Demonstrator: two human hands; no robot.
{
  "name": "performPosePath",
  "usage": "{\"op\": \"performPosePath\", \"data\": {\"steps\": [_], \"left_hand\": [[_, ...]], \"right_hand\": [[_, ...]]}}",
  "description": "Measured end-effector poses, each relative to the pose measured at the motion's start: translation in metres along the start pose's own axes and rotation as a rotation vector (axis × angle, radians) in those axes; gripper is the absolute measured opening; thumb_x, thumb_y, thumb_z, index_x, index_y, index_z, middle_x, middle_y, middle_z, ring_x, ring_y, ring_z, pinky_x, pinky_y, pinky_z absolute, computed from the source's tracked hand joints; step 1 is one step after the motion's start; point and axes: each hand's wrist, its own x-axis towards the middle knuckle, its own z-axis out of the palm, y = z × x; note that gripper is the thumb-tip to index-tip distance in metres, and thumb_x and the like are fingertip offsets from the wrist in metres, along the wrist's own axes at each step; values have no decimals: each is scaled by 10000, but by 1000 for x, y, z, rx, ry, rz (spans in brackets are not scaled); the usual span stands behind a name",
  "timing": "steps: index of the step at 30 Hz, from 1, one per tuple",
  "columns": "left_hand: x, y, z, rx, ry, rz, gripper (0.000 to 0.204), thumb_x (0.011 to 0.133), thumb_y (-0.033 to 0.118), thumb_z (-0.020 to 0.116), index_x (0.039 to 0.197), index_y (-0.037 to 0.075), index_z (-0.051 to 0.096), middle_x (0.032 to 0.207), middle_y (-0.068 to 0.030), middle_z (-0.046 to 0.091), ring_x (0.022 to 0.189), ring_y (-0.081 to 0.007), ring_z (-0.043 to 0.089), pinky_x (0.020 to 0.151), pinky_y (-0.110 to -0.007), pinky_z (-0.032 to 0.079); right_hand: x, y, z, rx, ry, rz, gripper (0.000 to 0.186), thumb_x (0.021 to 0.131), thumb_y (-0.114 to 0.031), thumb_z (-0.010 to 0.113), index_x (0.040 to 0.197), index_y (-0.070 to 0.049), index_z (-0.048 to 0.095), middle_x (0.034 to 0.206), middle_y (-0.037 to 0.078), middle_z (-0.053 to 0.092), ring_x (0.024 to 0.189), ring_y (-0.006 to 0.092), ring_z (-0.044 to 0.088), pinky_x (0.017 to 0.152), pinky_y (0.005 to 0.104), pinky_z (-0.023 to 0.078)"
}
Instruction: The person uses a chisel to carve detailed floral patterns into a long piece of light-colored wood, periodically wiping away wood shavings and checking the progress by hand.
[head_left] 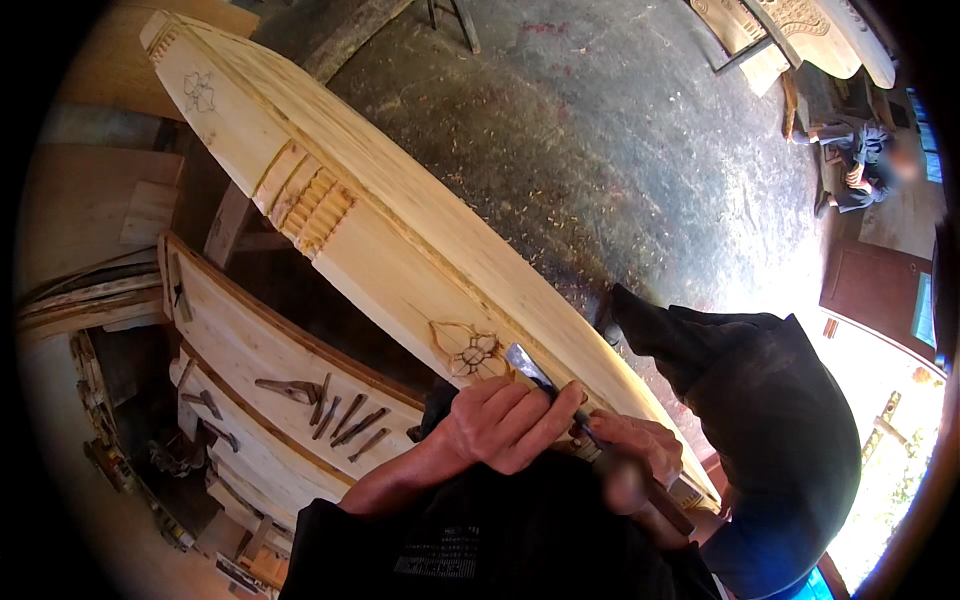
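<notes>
We grip the chisel (535, 372) in both hands: left hand (505, 420) low, right hand (630, 445) on handle | blade at flower carving (470, 352), plank (390, 230) near end | keep cuts shallow.

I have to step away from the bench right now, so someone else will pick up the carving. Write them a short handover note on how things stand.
Left hand: closed round the blade end of the chisel, guiding it.
Right hand: closed on the chisel's handle, lower right.
Chisel tip sits at the flower carving on the long pale plank, which runs from upper left to lower right.
Done: flower outline cut; a ribbed band is carved further up.
Left: another flower near the far end is only drawn, not cut.
Spare chisels lie on the lower board to the left.
</notes>
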Motion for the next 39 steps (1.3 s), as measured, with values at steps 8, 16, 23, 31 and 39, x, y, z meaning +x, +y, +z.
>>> {"op": "performPosePath", "data": {"steps": [8, 16, 23, 31, 39], "left_hand": [[3, -2, 3, 9, 51, 17, 403, 836, 117, 712, 1211, -21, 764, 699, 39, 485, 595, -82, 543, 514, -243, 414], [3, -2, 4, 13, 53, 15, 355, 860, 107, 716, 1186, -26, 760, 691, 35, 480, 576, -81, 525, 503, -247, 397], [4, -1, 5, 19, 62, -12, 294, 865, 87, 730, 1138, -22, 753, 690, 31, 488, 574, -89, 527, 499, -253, 394], [5, 0, 6, 53, 48, -28, 284, 861, 91, 743, 1123, -20, 751, 685, 30, 484, 581, -94, 531, 503, -253, 397], [2, 3, 8, 43, 27, -71, 319, 842, 104, 750, 1133, -25, 756, 690, 23, 474, 583, -98, 529, 505, -257, 398]], "right_hand": [[-6, 2, 1, 0, -27, 63, 159, 1005, -147, 713, 1111, -29, 717, 1059, 186, 806, 969, 320, 815, 880, 443, 663], [1, -2, 1, -34, -51, 59, 125, 962, -55, 700, 1081, -24, 724, 1078, 160, 806, 990, 305, 810, 907, 410, 655], [-7, 9, 2, 74, -129, 77, 201, 1006, -90, 637, 1180, -22, 712, 1210, 173, 773, 1107, 304, 779, 952, 417, 641], [-2, 13, 13, 1, -28, 43, 187, 1020, -145, 598, 1100, -20, 711, 1123, 216, 793, 978, 336, 805, 884, 428, 648], [0, 9, 8, -8, -28, 114, 185, 1028, -162, 637, 1127, -64, 760, 1122, 155, 806, 1034, 282, 795, 943, 404, 632]]}}
